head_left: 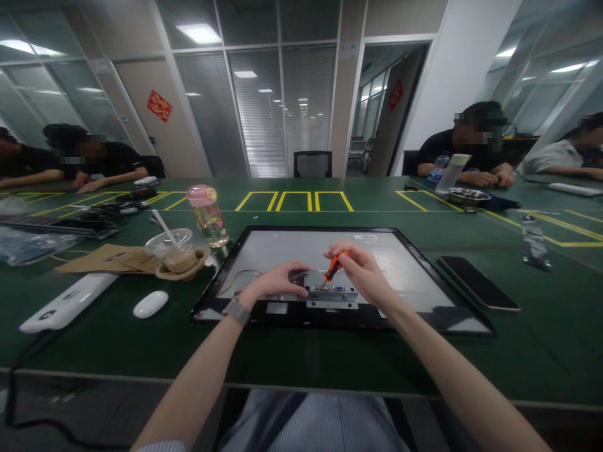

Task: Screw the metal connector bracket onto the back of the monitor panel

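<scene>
A display panel (384, 251) with a black frame lies face down on the table in front of me, its pale back showing. On its near edge sits a metal bracket (332, 298) with connector ports, a blue one among them. My right hand (360, 267) grips an orange and black screwdriver (335, 267), tilted, its tip down at the bracket by the ports. My left hand (280, 280) braces the bracket's left end, thumb in front and fingers behind, with a dark part between them. The screw under the tip is too small to see.
Left of the panel are a plastic cup (174, 248), a pink-capped bottle (207, 216), a white mouse-like case (151, 304) and a white power strip (70, 301). A phone (475, 282) lies to the right. Other people sit across the green table (301, 358).
</scene>
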Action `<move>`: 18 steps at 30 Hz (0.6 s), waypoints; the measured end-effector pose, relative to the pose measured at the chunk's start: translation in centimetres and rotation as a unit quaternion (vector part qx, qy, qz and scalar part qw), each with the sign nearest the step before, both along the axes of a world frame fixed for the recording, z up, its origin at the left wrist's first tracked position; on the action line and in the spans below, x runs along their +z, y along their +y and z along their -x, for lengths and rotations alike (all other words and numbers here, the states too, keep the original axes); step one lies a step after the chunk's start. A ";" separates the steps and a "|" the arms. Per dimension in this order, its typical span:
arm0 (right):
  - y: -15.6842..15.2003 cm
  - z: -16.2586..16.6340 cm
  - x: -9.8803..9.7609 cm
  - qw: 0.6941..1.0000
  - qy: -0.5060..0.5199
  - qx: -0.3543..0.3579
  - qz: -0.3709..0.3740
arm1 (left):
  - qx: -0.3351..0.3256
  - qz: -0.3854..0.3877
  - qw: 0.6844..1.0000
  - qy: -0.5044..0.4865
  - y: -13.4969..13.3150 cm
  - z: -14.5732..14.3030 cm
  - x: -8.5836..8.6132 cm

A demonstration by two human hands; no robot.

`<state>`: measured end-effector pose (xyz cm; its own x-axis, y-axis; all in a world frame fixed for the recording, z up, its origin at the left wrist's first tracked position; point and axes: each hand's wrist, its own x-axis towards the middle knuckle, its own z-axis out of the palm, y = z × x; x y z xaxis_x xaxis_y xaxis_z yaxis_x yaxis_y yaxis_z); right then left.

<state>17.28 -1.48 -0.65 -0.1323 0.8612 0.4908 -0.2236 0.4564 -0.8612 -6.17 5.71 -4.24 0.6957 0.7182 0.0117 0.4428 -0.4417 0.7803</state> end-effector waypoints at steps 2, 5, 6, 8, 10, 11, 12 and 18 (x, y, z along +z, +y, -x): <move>0.0 0.0 0.0 1.000 0.000 -0.013 0.000 | 0.001 0.000 1.000 0.001 0.0 0.0 -0.1; -0.1 0.1 0.2 0.999 -0.002 -0.005 0.033 | 0.000 0.005 1.000 -0.004 0.1 0.0 -0.2; -0.2 0.1 0.3 0.999 0.000 0.000 0.039 | -0.001 0.005 1.000 -0.005 0.1 0.0 -0.2; -0.3 0.1 0.6 0.999 0.014 0.014 0.039 | -0.002 0.004 1.000 -0.007 0.1 0.0 -0.2; -0.3 0.2 0.7 0.999 0.026 0.020 0.033 | -0.001 0.004 1.000 -0.004 0.0 0.0 0.0; -0.3 0.1 0.7 0.999 0.028 0.019 0.029 | 0.000 0.005 1.000 -0.001 0.0 0.0 0.0; -0.2 0.1 0.7 0.999 0.027 0.015 0.023 | 0.000 0.005 1.000 0.001 0.0 0.0 0.1; -0.1 0.0 0.3 0.999 0.008 0.001 0.031 | 0.002 0.001 1.000 0.005 0.0 0.1 0.1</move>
<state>17.27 -1.62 -0.35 -0.1255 0.8902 0.4380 -0.2387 0.4014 -0.8842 -6.28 5.72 -4.17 0.6935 0.7204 0.0036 0.4515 -0.4385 0.7771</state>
